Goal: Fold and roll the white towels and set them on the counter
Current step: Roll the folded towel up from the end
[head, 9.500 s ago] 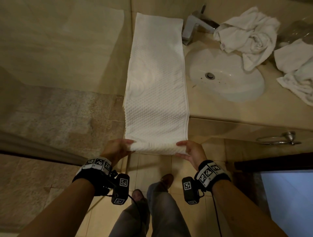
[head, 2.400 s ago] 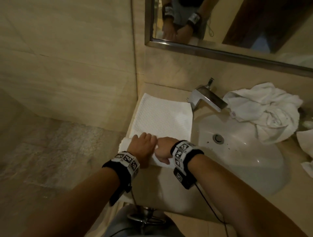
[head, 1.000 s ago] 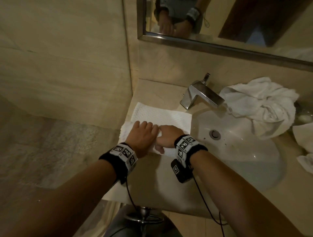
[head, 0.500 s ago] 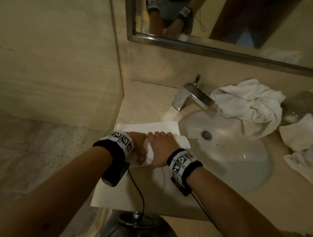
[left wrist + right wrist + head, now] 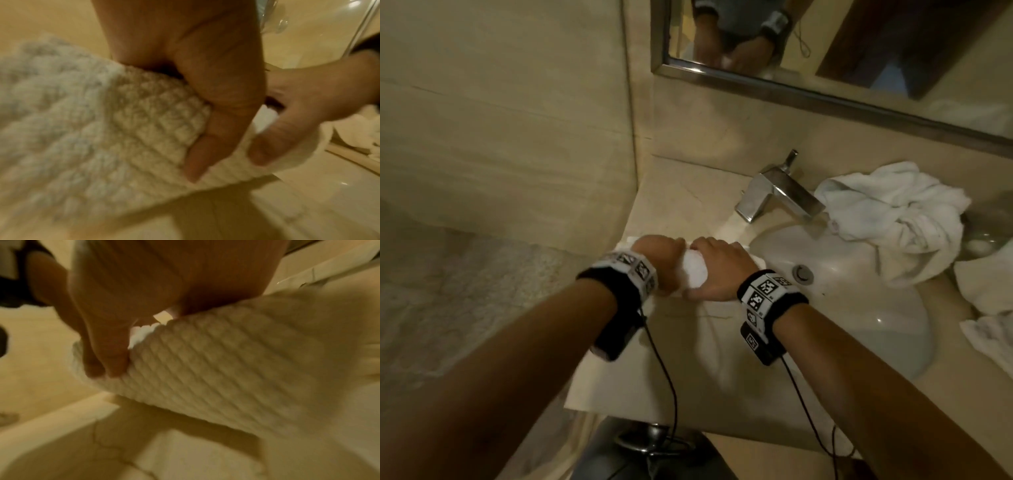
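A chrome faucet (image 5: 779,195) stood at the back of a white oval sink (image 5: 859,308), its spout reaching over the basin, and a round metal drain (image 5: 803,273) sat in the basin floor. A mirror (image 5: 825,48) in a metal frame hung on the beige stone wall (image 5: 500,120) above. A speckled floor (image 5: 448,291) lay below on the left.

Bare forearms carry a black fabric wristband (image 5: 616,284) on the left and another black wristband (image 5: 774,301) on the right, each ringed with white squares printed in black coded markers. A small black camera box (image 5: 760,346) hangs under each wrist, trailing a thin black cable (image 5: 667,377).
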The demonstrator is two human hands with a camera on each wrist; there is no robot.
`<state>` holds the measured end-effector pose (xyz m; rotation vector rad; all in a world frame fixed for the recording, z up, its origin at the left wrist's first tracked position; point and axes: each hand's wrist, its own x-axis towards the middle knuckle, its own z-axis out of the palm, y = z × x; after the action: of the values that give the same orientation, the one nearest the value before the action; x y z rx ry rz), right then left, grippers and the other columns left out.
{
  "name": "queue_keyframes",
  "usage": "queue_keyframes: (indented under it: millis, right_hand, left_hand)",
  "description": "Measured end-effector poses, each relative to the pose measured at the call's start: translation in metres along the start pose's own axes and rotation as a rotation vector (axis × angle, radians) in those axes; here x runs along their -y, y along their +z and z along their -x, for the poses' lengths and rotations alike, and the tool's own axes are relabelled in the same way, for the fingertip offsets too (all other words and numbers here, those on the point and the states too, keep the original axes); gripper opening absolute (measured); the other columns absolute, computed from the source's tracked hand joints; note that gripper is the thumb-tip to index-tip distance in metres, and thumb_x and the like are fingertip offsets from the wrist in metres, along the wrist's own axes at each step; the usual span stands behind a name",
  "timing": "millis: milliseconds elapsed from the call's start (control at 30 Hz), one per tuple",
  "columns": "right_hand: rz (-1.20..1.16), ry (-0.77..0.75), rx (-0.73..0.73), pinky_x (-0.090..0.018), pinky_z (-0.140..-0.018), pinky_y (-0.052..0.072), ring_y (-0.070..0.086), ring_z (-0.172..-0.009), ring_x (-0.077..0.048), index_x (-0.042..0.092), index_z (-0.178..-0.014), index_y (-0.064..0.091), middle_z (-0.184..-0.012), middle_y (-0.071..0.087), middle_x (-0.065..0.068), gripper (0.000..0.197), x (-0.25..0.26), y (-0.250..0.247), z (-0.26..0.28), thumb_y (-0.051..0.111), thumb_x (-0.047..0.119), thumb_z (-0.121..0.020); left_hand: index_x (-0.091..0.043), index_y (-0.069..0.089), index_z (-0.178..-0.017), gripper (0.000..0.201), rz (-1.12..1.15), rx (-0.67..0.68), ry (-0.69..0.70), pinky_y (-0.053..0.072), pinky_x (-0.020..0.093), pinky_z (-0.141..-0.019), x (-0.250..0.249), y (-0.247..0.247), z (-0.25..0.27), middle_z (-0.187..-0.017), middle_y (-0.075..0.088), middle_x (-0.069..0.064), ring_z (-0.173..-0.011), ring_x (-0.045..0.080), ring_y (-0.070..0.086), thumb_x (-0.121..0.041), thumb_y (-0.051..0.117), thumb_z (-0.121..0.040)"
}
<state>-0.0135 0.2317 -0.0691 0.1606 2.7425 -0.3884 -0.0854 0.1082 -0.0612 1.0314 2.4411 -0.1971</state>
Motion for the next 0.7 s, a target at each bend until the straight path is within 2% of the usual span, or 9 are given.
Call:
queue_keyframes:
  millis: [67,133,200,267,367,433,533,600,700]
  right_hand:
    - [-0.039,0.049,-0.03,-0.037,-0.097,0.036,0.052,-0.113,-0.02,0.026,-0.13,0.043,-0.125,0.055,0.003,0.088,-0.009,-0.005,0.007,0.068,0.073,-0.06]
    - [-0.115,0.096,-0.021,-0.035,-0.094,0.039,0.053,-0.11,-0.018,0.029,-0.128,0.046,-0.123,0.056,0.006,0.089,-0.018,-0.009,0.013,0.071,0.076,-0.056]
    - [-0.209,0.117,0.032,-0.033,-0.091,0.044,0.054,-0.108,-0.016,0.03,-0.128,0.048,-0.121,0.058,0.008,0.086,-0.024,-0.01,0.017,0.078,0.068,-0.056]
    - [-0.288,0.131,0.07,-0.033,-0.092,0.046,0.054,-0.109,-0.016,0.032,-0.128,0.049,-0.122,0.058,0.009,0.086,-0.03,-0.008,0.017,0.085,0.056,-0.054]
    - [-0.403,0.179,0.048,-0.033,-0.094,0.046,0.053,-0.112,-0.015,0.034,-0.126,0.051,-0.124,0.056,0.009,0.088,-0.04,-0.001,0.014,0.089,0.051,-0.048]
    - [-0.542,0.265,0.019,-0.032,-0.092,0.045,0.05,-0.112,-0.015,0.032,-0.126,0.049,-0.124,0.053,0.007,0.091,-0.047,0.003,0.014,0.09,0.051,-0.047]
    - [-0.818,0.393,-0.062,-0.034,-0.089,0.047,0.051,-0.111,-0.018,0.023,-0.128,0.045,-0.123,0.052,0.003,0.092,-0.058,0.012,0.017,0.089,0.048,-0.051]
    - [-1.019,0.478,-0.154,-0.036,-0.089,0.049,0.055,-0.105,-0.018,0.019,-0.124,0.047,-0.12,0.055,0.001,0.084,-0.06,0.016,0.017,0.088,0.047,-0.056]
    - [-1.195,0.561,-0.203,-0.041,-0.091,0.05,0.056,-0.099,-0.018,0.024,-0.116,0.047,-0.117,0.057,0.0,0.071,-0.054,0.016,0.013,0.085,0.048,-0.062]
  left_hand:
    - [-0.015,0.044,-0.136,0.07,0.081,0.123,-0.052,0.044,0.03,-0.087,0.006,-0.012,-0.01,-0.133,0.053,0.009,-0.121,0.028,0.053,-0.018,0.071,-0.072]
    - [-0.017,0.055,-0.129,0.076,0.204,0.251,-0.045,0.049,0.027,-0.081,0.012,-0.014,-0.017,-0.124,0.061,0.007,-0.11,0.027,0.059,-0.02,0.075,-0.055]
    - [-0.014,0.062,-0.122,0.085,0.305,0.362,-0.017,0.056,0.029,-0.081,0.015,-0.012,-0.018,-0.114,0.067,0.007,-0.098,0.023,0.064,-0.022,0.073,-0.038]
    - [-0.012,0.065,-0.118,0.09,0.393,0.373,-0.007,0.056,0.033,-0.085,0.021,-0.003,-0.022,-0.111,0.069,0.007,-0.097,0.023,0.065,-0.019,0.075,-0.029]
    - [-0.024,0.062,-0.119,0.108,0.511,0.313,0.002,0.055,0.039,-0.088,0.028,0.005,-0.024,-0.114,0.067,0.001,-0.1,0.023,0.062,-0.028,0.076,-0.012]
    - [-0.029,0.056,-0.12,0.107,0.51,0.194,-0.027,0.054,0.038,-0.087,0.035,0.002,-0.016,-0.116,0.063,-0.002,-0.101,0.022,0.06,-0.039,0.076,-0.015]
    - [-0.035,0.054,-0.116,0.091,0.521,0.067,-0.175,0.048,0.038,-0.093,0.05,-0.001,0.004,-0.115,0.056,-0.009,-0.106,0.02,0.055,-0.061,0.082,-0.034]
    - [-0.03,0.057,-0.114,0.083,0.708,-0.026,-0.31,0.045,0.034,-0.09,0.062,0.009,0.014,-0.119,0.056,-0.004,-0.106,0.021,0.054,-0.069,0.08,-0.045]
    - [-0.02,0.057,-0.114,0.077,0.949,-0.188,-0.44,0.043,0.03,-0.079,0.062,0.025,0.024,-0.11,0.055,-0.002,-0.098,0.02,0.053,-0.068,0.075,-0.057]
